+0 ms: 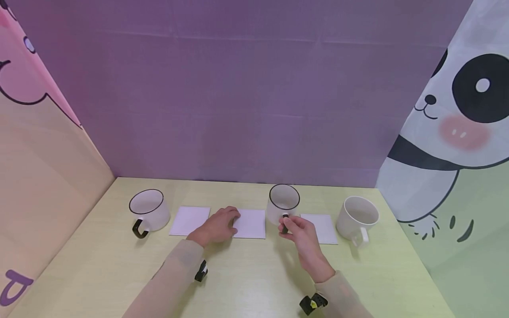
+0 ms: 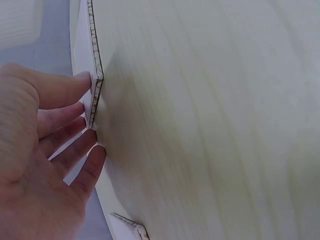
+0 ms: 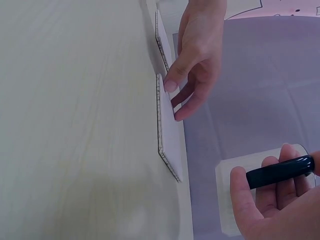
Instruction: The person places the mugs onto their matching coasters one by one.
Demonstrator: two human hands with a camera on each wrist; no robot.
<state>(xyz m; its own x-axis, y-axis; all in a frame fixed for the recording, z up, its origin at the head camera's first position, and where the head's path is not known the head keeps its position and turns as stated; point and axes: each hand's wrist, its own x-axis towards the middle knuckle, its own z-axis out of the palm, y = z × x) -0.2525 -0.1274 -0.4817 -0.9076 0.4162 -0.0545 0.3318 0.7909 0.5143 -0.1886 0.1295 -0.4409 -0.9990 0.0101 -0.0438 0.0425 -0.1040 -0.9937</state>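
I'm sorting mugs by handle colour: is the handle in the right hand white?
No, the right hand grips the black handle of a white mug.

Head view looks forward-down from above; nearer, sideways-turned wrist views share the middle white card (image 1: 251, 224)

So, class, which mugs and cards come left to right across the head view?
White mug with black rim and handle, rectangular white card, second white card, second black-rimmed mug, third white card, plain white mug.
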